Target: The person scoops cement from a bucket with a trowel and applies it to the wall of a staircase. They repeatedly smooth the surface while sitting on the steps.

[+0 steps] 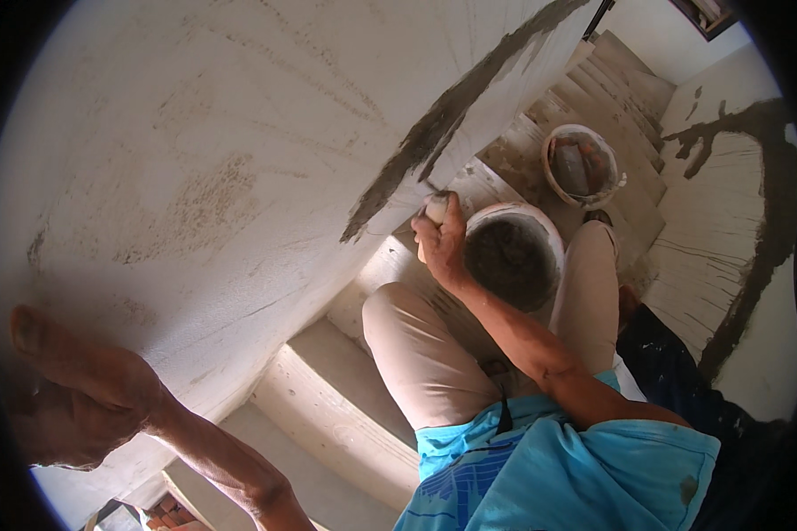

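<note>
My right hand (443,234) is closed around the pale handle of a trowel (437,205), its metal end reaching to the white wall (266,115). A dark streak of wet mortar (416,146) runs up that wall just past the tool. Right beside this hand, between my knees, stands a pale bucket (553,234) holding grey mortar (509,257). My left hand (88,389) is far off at the lower left, close to the wall, thumb stretched out; its other fingers are mostly lost in the dark rim of the picture.
I sit on stairs (328,416). A second bucket (553,159) with reddish and grey pieces inside stands on a step beyond. The right-hand wall (717,212) carries a curved dark mortar band. Dark cloth (673,363) with white specks lies beside my right leg.
</note>
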### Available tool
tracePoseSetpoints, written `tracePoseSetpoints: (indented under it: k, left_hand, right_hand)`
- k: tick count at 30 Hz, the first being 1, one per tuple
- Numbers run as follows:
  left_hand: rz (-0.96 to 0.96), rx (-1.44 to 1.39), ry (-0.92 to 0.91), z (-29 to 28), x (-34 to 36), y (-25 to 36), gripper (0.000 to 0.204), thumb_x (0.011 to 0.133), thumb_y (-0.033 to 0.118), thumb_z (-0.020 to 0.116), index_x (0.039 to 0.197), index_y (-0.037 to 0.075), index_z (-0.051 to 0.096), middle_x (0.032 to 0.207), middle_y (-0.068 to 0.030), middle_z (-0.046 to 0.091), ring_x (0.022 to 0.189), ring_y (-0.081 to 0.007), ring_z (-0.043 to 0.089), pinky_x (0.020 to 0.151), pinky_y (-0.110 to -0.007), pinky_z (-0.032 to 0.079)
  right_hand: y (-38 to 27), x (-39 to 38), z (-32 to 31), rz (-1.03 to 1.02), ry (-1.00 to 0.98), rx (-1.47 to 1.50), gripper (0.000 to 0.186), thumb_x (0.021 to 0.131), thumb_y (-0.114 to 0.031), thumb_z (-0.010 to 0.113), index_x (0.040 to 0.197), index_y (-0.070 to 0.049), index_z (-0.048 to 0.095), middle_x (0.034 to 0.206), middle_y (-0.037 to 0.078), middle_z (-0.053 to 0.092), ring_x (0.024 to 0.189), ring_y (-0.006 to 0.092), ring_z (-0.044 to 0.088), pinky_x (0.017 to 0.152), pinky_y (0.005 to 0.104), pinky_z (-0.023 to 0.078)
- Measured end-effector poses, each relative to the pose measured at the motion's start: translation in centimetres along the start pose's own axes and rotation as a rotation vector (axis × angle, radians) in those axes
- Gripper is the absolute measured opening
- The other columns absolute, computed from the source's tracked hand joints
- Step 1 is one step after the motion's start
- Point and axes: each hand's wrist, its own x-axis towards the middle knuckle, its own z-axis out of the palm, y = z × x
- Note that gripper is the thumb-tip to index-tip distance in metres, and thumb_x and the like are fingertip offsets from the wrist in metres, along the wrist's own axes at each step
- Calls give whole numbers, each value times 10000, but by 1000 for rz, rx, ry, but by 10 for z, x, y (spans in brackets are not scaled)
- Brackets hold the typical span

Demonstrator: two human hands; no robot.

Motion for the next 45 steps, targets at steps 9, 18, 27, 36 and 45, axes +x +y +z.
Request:
tracePoseSetpoints:
  k: [9, 18, 27, 36, 45]
  left_hand:
    - [-451, 126, -171, -6, -19, -1, 635, 857, 706, 618, 629, 117, 685, 593, -12, 671, 487, -150, 581, 523, -327, 475]
    - [-322, 19, -7, 6, -12, 0, 510, 875, 550, 694, 664, 86, 689, 614, -28, 670, 500, -144, 587, 537, -305, 495]
    - [-321, 22, 40, 11, -15, -8, 474, 843, 534, 740, 715, 80, 695, 665, -37, 677, 557, -156, 610, 574, -319, 508]
    - [-386, 12, 66, 18, -25, -30, 455, 811, 519, 785, 766, 74, 701, 716, -47, 683, 613, -168, 633, 611, -334, 521]
    - [-310, -48, 162, 29, -26, -57, 498, 766, 514, 840, 785, 36, 699, 710, -60, 696, 601, -176, 665, 544, -283, 530]
  right_hand:
    - [14, 31, 1, 98, 49, 48, 174, 860, -4, 560, 996, -40, 458, 750, 38, 499, 624, 121, 495, 545, 296, 439]
    - [4, -26, -3, -40, -79, -237, 281, 826, -29, 610, 1082, -7, 497, 788, 133, 560, 694, 261, 585, 644, 385, 489]
    - [24, 23, -9, 8, 18, -119, 250, 830, -23, 606, 1048, -21, 481, 768, 112, 553, 638, 222, 548, 594, 345, 475]
    - [12, -43, -24, -138, -250, -421, 331, 831, -117, 693, 1079, -11, 501, 855, 222, 626, 819, 438, 650, 695, 476, 501]
    - [59, 0, -26, -77, -10, -264, 287, 822, -62, 620, 1054, -17, 458, 758, 188, 528, 648, 381, 530, 616, 461, 460]
